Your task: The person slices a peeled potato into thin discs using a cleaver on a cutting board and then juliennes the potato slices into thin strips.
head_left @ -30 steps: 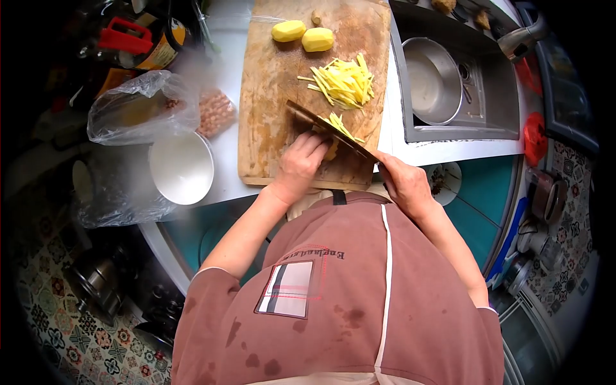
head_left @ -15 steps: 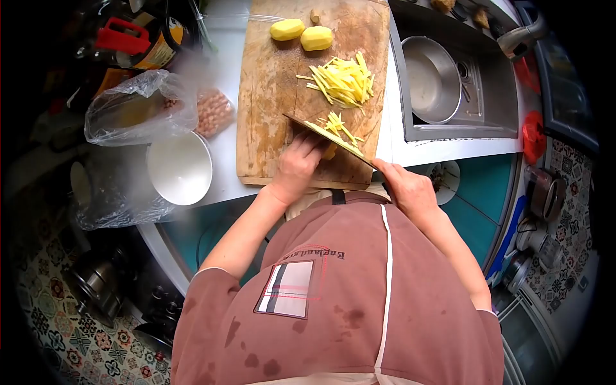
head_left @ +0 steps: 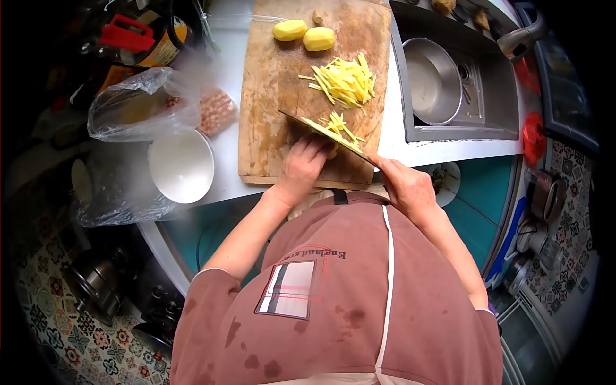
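A wooden cutting board (head_left: pixel 266 96) lies on the white counter. On it, a knife (head_left: pixel 296 117) slants down to the right, with my right hand (head_left: pixel 407 185) closed round its handle end. Yellow strips cling along the blade's far side. My left hand (head_left: pixel 301 163) is bent behind the blade, its fingers pressed on a yellow piece (head_left: pixel 332 151) that is mostly hidden. Just beyond the blade is a small heap of yellow strips (head_left: pixel 340 125), and farther back a larger pile (head_left: pixel 346 80). Two whole peeled yellow potatoes (head_left: pixel 290 29) (head_left: pixel 319 39) rest near the far end.
Left of the board are a white bowl (head_left: pixel 181 168), a clear plastic bag (head_left: pixel 138 109) and a packet of pinkish pieces (head_left: pixel 217 110). On the right, a metal sink (head_left: pixel 491 119) holds a steel bowl (head_left: pixel 427 83). A small brown lump (head_left: pixel 317 17) sits behind the potatoes.
Compared with a second ago, the knife's tip has moved slightly left and nearer to me, and strips now show along the blade. Both hands keep their holds.
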